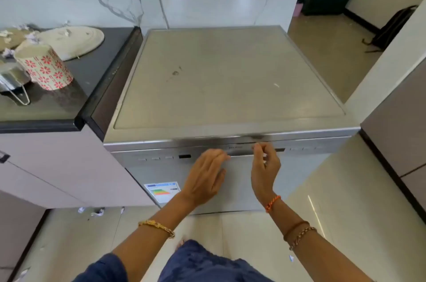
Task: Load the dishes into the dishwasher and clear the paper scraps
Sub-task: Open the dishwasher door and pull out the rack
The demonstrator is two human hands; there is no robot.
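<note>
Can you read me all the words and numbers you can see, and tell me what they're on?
No text here is clear enough to read.
Brand name on the dishwasher control strip, between the hands: blurred, unreadable.
Dark display on the strip: shows no readable digits.
Energy sticker on the door: coloured bars only; its print is too small.
Cup on the counter: red flower pattern, no words.

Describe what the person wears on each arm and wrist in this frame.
The left hand is bare; a gold chain bracelet circles that wrist, and a dark blue sleeve covers the upper arm. The right hand is bare too, with an orange braided thread at the wrist and a brown band and beaded bracelet further up.
</note>
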